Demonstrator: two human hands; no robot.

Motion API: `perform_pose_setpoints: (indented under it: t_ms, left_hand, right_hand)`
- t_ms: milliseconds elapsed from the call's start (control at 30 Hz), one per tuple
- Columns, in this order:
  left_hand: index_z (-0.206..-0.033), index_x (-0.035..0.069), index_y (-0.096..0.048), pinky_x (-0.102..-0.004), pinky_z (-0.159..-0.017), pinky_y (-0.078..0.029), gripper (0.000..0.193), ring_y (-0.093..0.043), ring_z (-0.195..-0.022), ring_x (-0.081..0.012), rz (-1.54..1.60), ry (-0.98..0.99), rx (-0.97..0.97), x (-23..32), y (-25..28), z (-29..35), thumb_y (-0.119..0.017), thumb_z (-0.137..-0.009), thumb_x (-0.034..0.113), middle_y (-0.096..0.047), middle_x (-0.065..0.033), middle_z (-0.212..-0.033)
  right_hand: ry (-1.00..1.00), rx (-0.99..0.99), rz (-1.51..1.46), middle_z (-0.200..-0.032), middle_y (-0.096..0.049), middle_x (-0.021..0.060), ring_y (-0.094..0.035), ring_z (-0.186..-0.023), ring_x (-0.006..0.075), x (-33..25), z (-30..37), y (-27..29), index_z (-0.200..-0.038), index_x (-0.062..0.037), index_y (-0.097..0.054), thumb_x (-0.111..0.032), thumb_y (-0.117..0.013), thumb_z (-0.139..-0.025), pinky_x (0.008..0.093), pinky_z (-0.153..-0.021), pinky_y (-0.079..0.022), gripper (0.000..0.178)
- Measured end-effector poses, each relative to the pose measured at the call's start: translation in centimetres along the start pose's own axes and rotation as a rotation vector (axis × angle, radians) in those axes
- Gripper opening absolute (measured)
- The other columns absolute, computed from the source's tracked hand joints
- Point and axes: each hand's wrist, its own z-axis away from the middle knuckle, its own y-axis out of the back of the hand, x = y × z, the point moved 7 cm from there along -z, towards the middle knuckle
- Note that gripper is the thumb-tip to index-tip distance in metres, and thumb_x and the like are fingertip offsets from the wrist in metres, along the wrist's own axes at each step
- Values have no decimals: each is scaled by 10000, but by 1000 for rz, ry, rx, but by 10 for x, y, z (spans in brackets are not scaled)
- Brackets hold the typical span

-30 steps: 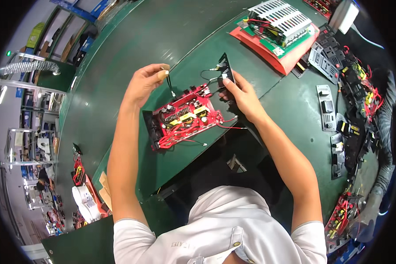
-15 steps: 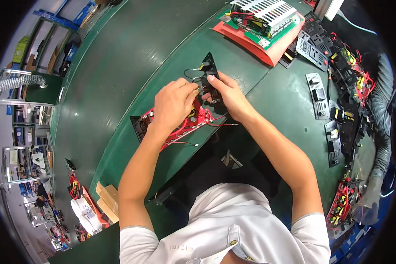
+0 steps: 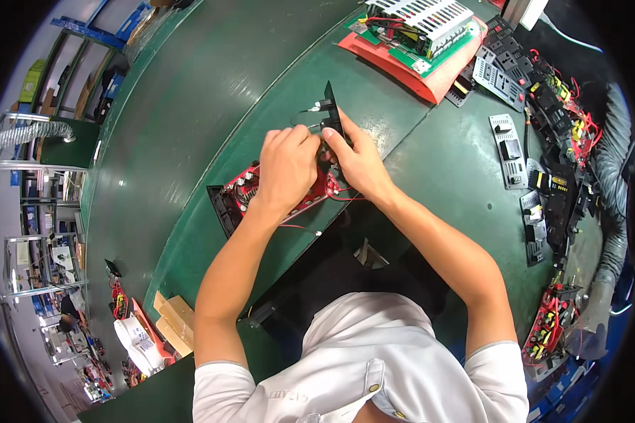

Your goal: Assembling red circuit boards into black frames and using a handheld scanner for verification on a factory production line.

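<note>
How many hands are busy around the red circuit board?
2: the left hand, covering part of the red circuit board from view, and the right hand, holding the black panel. Neither is fully visible; some fingers are hidden.

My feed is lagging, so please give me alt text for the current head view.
A person's right hand holds a black panel, with the left hand close beside it, any grip hidden, over a partly covered red circuit board on a green bench. Beyond sits a silver-cased unit; loose panels lie at right.
</note>
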Motion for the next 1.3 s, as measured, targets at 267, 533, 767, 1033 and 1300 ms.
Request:
perform_pose_setpoints:
  t_ms: [267,533,767,1033,1300]
  left_hand:
    - [-1046,58,-671,-397,-787,-487,272,-634,-856,-284,-10,66,-55,-8,37,7,-703,-777,82,-626,-92,-979]
    - [-1096,-42,-677,-244,-788,-496,239,-629,-871,-103,887,698,-52,-80,26,48,-667,-872,42,-690,-70,-1044]
    - [-1091,-6,-712,-237,-780,-477,239,-598,-813,-96,805,576,58,-73,15,-1,-700,-873,91,-681,-21,-948]
    - [-1072,-18,-715,-250,-791,-483,244,-609,-882,-120,992,622,-160,-74,8,-12,-706,-856,96,-684,-44,-1000]
    - [-986,-20,-720,-265,-811,-488,171,-624,-861,-124,1004,666,-361,-70,3,-17,-700,-827,41,-692,-48,-928]
  right_hand:
    - [0,-110,-78,-1019,-625,63,-583,-788,103,-3,-3,6,-1462,-4,-371,-233,-590,-957,262,-731,-489,597]
    - [45,-174,-60,-1207,-595,56,-589,-955,130,-3,-4,2,-1493,-44,-327,-191,-533,-993,294,-888,-490,561]
    - [38,-180,-107,-1202,-553,45,-560,-944,114,-2,-3,2,-1510,-61,-296,-162,-558,-979,277,-868,-488,601]
    - [54,-182,-129,-1241,-527,63,-552,-982,116,-8,-3,7,-1520,-63,-266,-144,-553,-976,278,-889,-485,620]
    - [72,-191,-69,-1152,-567,51,-559,-934,101,-10,-2,3,-1527,-83,-258,-145,-557,-979,261,-857,-478,627]
